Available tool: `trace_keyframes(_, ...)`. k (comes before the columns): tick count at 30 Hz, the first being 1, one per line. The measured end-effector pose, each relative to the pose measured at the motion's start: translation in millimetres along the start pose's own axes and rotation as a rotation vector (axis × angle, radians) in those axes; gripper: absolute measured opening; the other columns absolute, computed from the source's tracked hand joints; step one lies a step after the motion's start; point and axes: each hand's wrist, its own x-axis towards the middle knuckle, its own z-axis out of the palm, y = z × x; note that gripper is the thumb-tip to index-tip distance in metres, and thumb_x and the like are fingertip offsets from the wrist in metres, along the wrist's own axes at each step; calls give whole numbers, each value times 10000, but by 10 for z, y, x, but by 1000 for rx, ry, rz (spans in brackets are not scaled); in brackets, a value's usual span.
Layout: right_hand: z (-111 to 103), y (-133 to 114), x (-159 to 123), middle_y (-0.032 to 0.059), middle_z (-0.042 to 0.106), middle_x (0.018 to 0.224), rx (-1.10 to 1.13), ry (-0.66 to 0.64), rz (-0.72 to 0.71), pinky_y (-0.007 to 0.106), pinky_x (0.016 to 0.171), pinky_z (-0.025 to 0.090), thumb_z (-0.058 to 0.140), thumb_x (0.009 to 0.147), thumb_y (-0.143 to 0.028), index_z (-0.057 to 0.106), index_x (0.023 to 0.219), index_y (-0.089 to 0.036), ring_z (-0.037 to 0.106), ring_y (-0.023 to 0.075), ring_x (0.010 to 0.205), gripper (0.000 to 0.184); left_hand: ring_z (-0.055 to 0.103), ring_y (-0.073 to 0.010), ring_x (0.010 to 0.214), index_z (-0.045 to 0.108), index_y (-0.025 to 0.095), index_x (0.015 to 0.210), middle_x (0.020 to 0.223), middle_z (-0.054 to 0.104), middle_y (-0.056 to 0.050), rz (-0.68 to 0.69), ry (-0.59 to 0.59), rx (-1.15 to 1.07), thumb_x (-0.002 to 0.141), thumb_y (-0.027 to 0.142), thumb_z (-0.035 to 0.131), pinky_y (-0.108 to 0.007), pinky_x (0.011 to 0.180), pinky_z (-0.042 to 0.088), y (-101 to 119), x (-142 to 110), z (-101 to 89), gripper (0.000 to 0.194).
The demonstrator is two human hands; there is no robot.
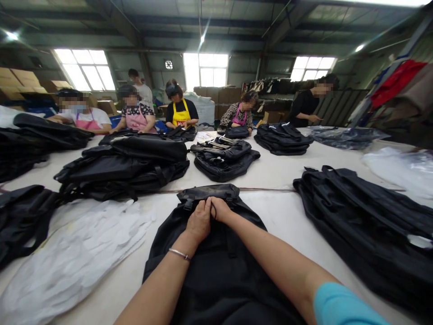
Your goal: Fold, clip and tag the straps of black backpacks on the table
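A black backpack (216, 275) lies on the pale table right in front of me, its top flap and a buckle (188, 204) toward the far end. Near that top end my left hand (199, 221) and my right hand (220, 209) meet, fingertips touching. Both are closed in a pinch. A thin black cord (214, 210) loops out beside the right fingers, which grip it. What the left fingers pinch is hidden behind them; they sit right at the cord. A bracelet circles my left wrist.
Stacked black backpacks lie at right (368, 216), far left (135, 162) and centre back (223, 158). White plastic bags (88, 248) spread over the table (270, 203) at left. Several co-workers stand or sit along the far side, one in a yellow apron (181, 113).
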Motion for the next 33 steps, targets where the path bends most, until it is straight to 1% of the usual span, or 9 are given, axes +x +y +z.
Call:
trace_keyframes(2,-31,29,37,90,701,887,37,-13,26,279,764,422,498,836,-147,634,783,-163,601,205,839,147,508,-288,1174,247,129,1462,1275,465,-169,29,-8,35,829,203,547,-369,933,488,7,6,46,705)
trace_keyframes(5,-67,49,5,64,698,812,105,-31,54,261,721,444,491,794,-108,640,747,-155,600,179,773,163,576,-261,1045,353,111,1406,1199,510,-168,-33,-72,107,897,164,427,-364,837,524,39,87,95,517)
trace_keyframes(10,-149,34,-191,15,695,795,203,-65,20,239,674,483,516,694,-74,664,958,-176,622,161,727,319,618,-183,863,563,190,1195,1077,561,-95,-24,-118,113,914,155,423,-284,768,526,28,205,43,316)
trace_keyframes(18,-372,35,-256,121,592,1268,105,-1,-12,300,940,467,528,715,-56,526,1277,-153,590,222,1112,571,615,-180,866,602,156,1051,1008,587,-111,-47,-134,143,957,150,334,-287,783,519,18,343,-43,284)
trace_keyframes(22,-345,-32,-291,178,423,1435,-296,-5,40,390,964,463,505,795,-75,432,1367,-151,556,272,1185,582,599,-237,984,607,120,1033,1067,594,-148,-17,-198,187,932,84,328,-360,852,503,51,612,-93,298)
trace_keyframes(24,-316,-56,-269,209,488,1355,-487,-46,106,407,853,520,499,827,-98,420,1370,-143,628,283,1069,550,597,-243,1014,609,106,1047,1078,609,-154,-10,-251,190,926,72,345,-376,895,486,31,732,-100,293)
trace_keyframes(27,-303,-59,-217,203,615,1129,-529,-81,133,405,762,541,527,818,-98,557,1186,-111,669,303,962,369,611,-221,1012,622,117,1057,1065,641,-137,-36,-348,179,940,103,374,-364,928,472,-30,866,-73,274)
trace_keyframes(29,-319,-50,-223,184,635,1059,-545,-78,107,402,755,537,496,836,-90,594,1074,-115,675,299,938,259,608,-211,1030,621,132,1071,1087,643,-115,-69,-416,172,957,180,421,-384,941,472,-70,944,-44,235)
trace_keyframes(33,-375,-42,-377,147,631,1044,-579,-53,-5,376,737,532,401,891,-88,583,1049,-152,679,262,893,249,605,-211,1022,597,140,1125,1140,618,-90,-124,-611,141,922,358,551,-439,893,508,-122,1118,1,302)
